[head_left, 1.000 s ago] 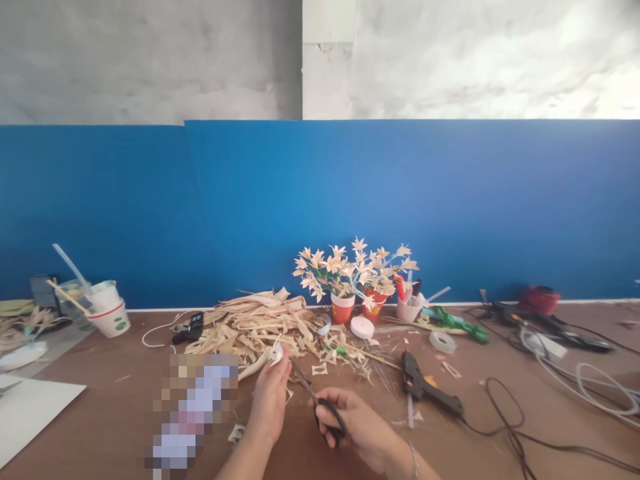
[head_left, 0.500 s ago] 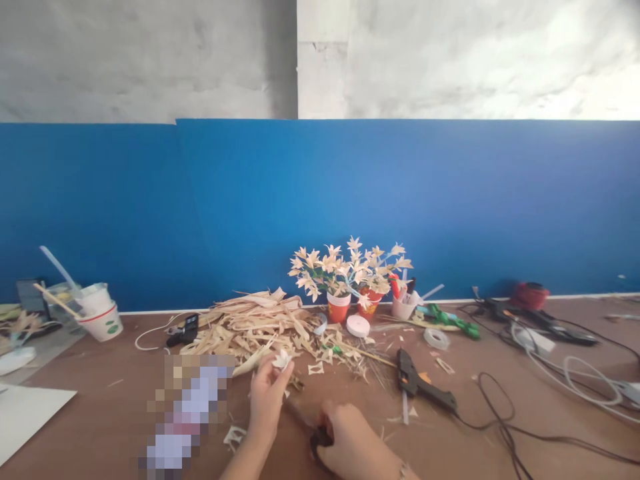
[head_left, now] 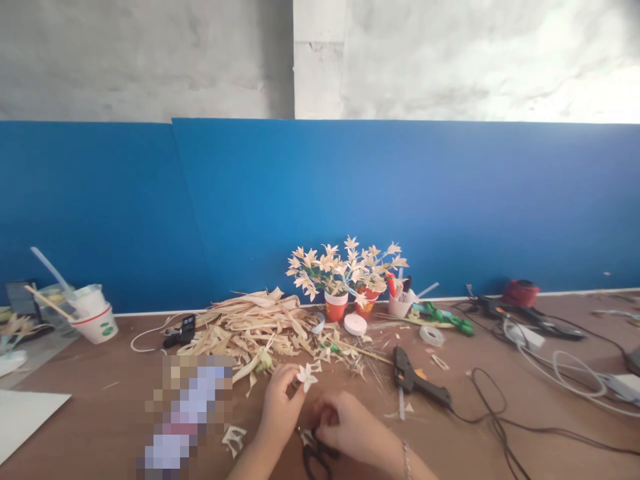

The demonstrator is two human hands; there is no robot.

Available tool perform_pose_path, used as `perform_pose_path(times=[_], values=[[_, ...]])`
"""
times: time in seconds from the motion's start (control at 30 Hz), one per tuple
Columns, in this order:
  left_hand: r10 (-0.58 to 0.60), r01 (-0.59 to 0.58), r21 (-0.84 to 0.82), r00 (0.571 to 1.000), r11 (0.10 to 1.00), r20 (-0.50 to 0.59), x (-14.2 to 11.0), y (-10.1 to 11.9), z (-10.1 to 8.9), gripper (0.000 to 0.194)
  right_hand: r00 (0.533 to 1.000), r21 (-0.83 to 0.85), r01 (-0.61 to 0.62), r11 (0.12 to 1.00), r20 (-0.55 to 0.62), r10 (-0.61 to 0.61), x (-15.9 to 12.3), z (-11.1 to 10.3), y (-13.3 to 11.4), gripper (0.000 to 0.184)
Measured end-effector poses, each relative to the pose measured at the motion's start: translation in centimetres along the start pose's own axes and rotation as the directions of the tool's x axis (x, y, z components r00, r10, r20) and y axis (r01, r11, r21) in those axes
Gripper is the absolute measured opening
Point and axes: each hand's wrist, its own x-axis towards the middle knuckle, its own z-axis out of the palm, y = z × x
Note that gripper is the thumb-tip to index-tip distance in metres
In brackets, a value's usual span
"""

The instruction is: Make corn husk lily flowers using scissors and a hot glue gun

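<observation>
The left hand was raised just above the brown table, its thumb and fingertips pinching a small pale star-shaped husk flower at its base. The flower stood at the near edge of the pile of dried corn husks. The right hand lay close beside the left, fingers curled inward over the black scissors, which rested flat on the table; whether the fingers sat in the handle loops could not be told. A black glue gun lay to the right, apart from both hands. Behind the husks stood red paper cups holding finished flowers, and a roll of white tape lay near them.
</observation>
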Motion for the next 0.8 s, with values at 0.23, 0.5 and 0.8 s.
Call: perform_pose_path(times=[0.23,0.5,0.8], values=[[0.046,-0.052,0.052,0.992,0.997,0.119,0.0,1.2,-0.2,0.012,0.981,0.381,0.100,0.919,-0.193,-0.027,1.7,-0.3,-0.2,0.022],[0.035,-0.051,0.078,0.980,0.996,0.197,-0.3,1.3,-0.1,0.017,0.973,0.332,0.112,0.937,-0.230,-0.035,1.9,-1.1,0.3,0.014],[0.056,-0.079,0.091,0.972,0.993,0.229,-0.2,1.6,-0.1,0.013,0.833,-0.383,-0.083,0.920,-0.534,-0.147,3.5,-6.7,0.6,0.015]])
